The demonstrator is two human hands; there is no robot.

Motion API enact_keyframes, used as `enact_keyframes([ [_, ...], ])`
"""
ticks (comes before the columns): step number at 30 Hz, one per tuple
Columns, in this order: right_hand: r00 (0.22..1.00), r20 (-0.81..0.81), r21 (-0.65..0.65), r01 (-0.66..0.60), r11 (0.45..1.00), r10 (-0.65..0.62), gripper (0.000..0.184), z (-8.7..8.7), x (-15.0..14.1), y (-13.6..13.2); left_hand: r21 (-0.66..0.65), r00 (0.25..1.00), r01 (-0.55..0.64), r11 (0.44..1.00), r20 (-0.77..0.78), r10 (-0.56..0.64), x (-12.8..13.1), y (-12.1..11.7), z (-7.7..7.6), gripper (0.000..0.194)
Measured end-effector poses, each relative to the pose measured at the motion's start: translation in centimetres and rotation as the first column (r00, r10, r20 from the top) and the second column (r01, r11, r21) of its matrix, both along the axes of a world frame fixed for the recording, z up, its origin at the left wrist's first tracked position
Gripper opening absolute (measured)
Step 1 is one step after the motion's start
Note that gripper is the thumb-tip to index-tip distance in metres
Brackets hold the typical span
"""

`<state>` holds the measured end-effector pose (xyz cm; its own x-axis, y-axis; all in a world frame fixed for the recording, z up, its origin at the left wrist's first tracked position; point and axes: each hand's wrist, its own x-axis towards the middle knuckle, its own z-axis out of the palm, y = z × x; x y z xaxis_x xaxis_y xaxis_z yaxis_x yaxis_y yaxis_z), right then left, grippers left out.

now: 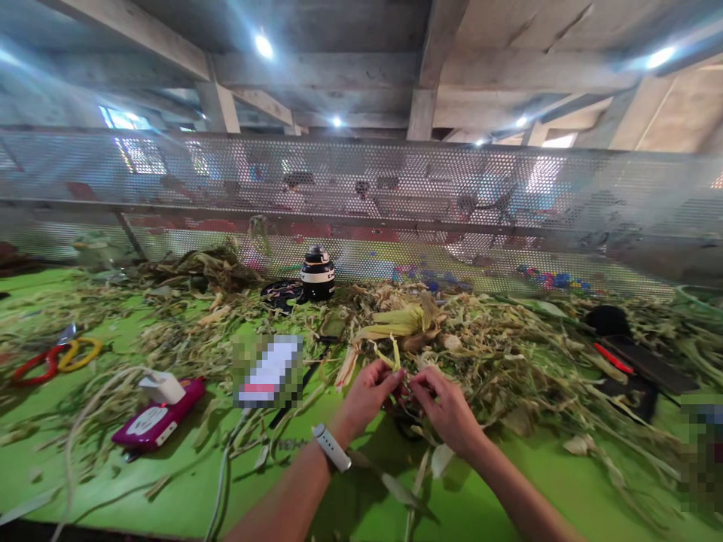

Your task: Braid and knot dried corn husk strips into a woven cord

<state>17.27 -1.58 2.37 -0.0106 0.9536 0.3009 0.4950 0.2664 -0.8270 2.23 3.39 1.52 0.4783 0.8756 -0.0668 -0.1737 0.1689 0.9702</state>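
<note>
Both my hands meet over a green table (186, 497), at the near edge of a heap of dried corn husks (508, 361). My left hand (367, 395), with a white band on its wrist, pinches a pale yellow-green husk strip (394, 355) that stands up between the fingers. My right hand (446, 406) is closed just to its right, fingertips touching the same bundle of husk. A partly husked corn cob (398, 322) lies just beyond the hands.
A pink device with a white charger (158, 414) lies at the left, red and yellow rings (56, 357) farther left. A black-and-white jar (317, 275) stands at the back. Dark tools (626, 361) rest at the right. A perforated metal screen (361, 196) closes the far side.
</note>
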Motion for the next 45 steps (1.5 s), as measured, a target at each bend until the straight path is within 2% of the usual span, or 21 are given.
enact_keyframes([
  [3, 1.0, -0.011, -0.018, -0.016, 1.0, 0.016, 0.026, 0.1, 0.0, 0.0, -0.018, 0.999, -0.029, 0.999, 0.016, 0.03, 0.2, 0.0, -0.2, 0.046],
  [10, 0.999, -0.011, -0.063, -0.039, 0.997, 0.038, 0.027, 0.2, 0.1, 0.0, 0.028, 0.994, -0.081, 0.996, 0.071, 0.079, 0.2, -0.1, 0.0, 0.041],
  [13, 1.0, -0.003, -0.016, -0.018, 1.0, 0.018, 0.028, 0.6, 0.6, 0.0, 0.033, 0.998, -0.031, 0.999, 0.064, 0.029, 0.0, 0.0, 0.0, 0.042],
  [17, 0.985, -0.172, -0.028, 0.001, 1.0, -0.006, 0.036, 1.1, 1.0, 0.3, 0.02, 0.989, 0.132, 0.991, 0.063, -0.133, -0.1, -0.2, 0.1, 0.045],
  [19, 0.963, -0.269, -0.049, -0.013, 0.999, 0.0, 0.039, 0.9, 0.8, 0.5, 0.017, 0.983, 0.175, 0.985, 0.06, -0.175, 0.1, -0.5, 0.1, 0.045],
  [23, 0.911, -0.413, -0.036, -0.03, 0.999, 0.012, 0.036, 0.0, -0.2, 0.8, -0.007, 0.987, 0.163, 0.987, 0.006, -0.163, 0.3, -0.8, 0.1, 0.045],
  [27, 0.848, -0.528, 0.016, 0.059, 0.998, -0.042, 0.028, -0.7, -0.6, 0.8, 0.008, 0.982, 0.189, 0.982, 0.005, -0.189, 0.3, -0.7, 0.0, 0.041],
  [31, 0.803, -0.584, 0.012, 0.153, 0.988, -0.118, 0.024, -0.9, -0.6, 0.7, -0.016, 0.981, 0.192, 0.981, 0.002, -0.192, 0.4, -0.6, -0.5, 0.037],
  [35, 0.802, -0.578, -0.018, 0.176, 0.984, -0.154, 0.028, -0.8, -0.5, 0.7, -0.094, 0.99, 0.14, 0.986, 0.025, -0.138, 0.6, -0.8, -0.9, 0.035],
  [40, 0.828, -0.543, -0.143, 0.071, 0.987, -0.138, 0.042, -0.3, 0.1, 0.9, -0.203, 0.983, 0.11, 0.973, 0.17, -0.076, 0.7, -0.8, -0.6, 0.038],
  [43, 0.889, -0.418, -0.123, 0.148, 0.981, -0.186, 0.047, 0.1, 0.5, 0.8, -0.178, 0.977, 0.118, 0.977, 0.195, -0.082, 0.6, -0.7, -0.5, 0.041],
  [45, 0.948, -0.278, -0.089, 0.132, 0.987, -0.152, 0.049, 0.2, 0.5, 0.6, -0.153, 0.981, 0.082, 0.985, 0.186, -0.053, 0.5, -0.7, -0.4, 0.038],
])
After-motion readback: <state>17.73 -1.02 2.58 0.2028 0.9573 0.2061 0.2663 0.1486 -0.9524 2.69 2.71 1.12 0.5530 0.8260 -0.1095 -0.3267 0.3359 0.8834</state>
